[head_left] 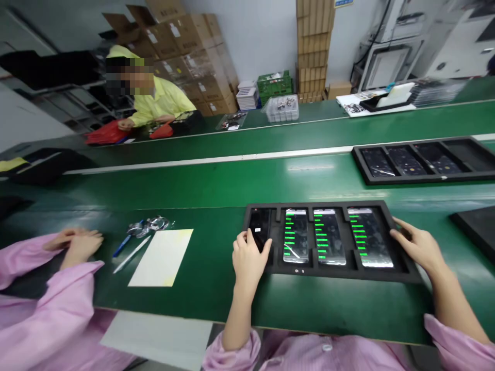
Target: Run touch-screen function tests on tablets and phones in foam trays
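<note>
In front of me lies a black foam tray with several phones in its slots. Three of the phones, such as the middle one, have lit screens with rows of green bars. The leftmost phone is dark with a small white patch on its screen. My left hand rests over that phone's lower part and the tray's left edge, thumb apart from the fingers. At the right end of the tray, my right hand grips the rim between thumb and fingers; some fingertips are hidden.
Another black tray with dark phones lies farther back. A black foam piece is at the right. Leftward are a white sheet, a white pen-like stick and a co-worker's hands. A person in yellow works across the bench.
</note>
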Demonstrator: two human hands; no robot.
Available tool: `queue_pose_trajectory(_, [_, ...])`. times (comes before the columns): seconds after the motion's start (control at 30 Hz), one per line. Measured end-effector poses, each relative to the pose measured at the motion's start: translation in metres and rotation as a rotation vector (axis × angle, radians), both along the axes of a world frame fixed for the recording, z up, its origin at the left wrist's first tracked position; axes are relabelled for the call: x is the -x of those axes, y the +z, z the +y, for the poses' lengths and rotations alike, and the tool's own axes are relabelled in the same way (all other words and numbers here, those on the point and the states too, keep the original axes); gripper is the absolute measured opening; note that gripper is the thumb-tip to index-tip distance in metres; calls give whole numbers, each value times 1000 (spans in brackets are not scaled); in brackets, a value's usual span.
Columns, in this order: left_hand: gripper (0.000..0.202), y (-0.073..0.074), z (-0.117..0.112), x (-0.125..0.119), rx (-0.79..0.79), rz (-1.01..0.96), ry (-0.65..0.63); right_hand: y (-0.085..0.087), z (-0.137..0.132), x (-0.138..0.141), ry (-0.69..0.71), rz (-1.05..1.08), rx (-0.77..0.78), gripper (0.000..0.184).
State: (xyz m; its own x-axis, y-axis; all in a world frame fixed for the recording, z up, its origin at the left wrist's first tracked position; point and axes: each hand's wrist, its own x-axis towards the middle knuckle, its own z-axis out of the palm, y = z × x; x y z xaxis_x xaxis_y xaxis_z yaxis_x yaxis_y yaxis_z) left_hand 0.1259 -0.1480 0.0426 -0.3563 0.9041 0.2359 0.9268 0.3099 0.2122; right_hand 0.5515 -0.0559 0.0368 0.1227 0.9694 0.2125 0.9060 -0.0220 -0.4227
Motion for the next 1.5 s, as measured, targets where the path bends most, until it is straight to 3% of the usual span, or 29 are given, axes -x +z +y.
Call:
queue_pose_trajectory(0.1, [52,-10,-1,-27,-80,-74,-205,14,-14,23,-6,-86,-287,63])
queue_pose_trajectory(0.17, [52,-20,0,-47,-96,-145,-320,19,-28,53,50,-133,-432,57])
queue_pose_trajectory(0.3, [58,-38,5,-67,-104,-168,-365,4,-51,118,274,-219,-275,42])
queue_pose_trajectory(0.4, [60,-41,7,-65,-123,-144,-377,-13,-58,141,353,-283,-142,51])
queue_pose_trajectory(0.53, [61,-38,9,-64,-68,-97,-326,-19,-58,136,314,-302,-77,54])
queue_pose_trajectory(0.7, [71,-38,8,-64,-64,-100,-298,-18,-56,105,-61,-304,-55,44])
queue_pose_trajectory(0.8, [70,-39,8,-63,-39,-94,-296,-19,-53,91,-154,-308,-14,44])
queue_pose_trajectory(1.07, [70,-40,9,-62,-35,-43,-306,-17,-50,101,-119,-330,20,48])
queue_pose_trajectory(1.3, [55,-37,9,-62,-11,3,-339,-21,-71,141,330,-269,-47,56])
queue_pose_trajectory(1.5, [46,-36,10,-63,53,41,-331,-25,-75,151,376,-276,-70,60])
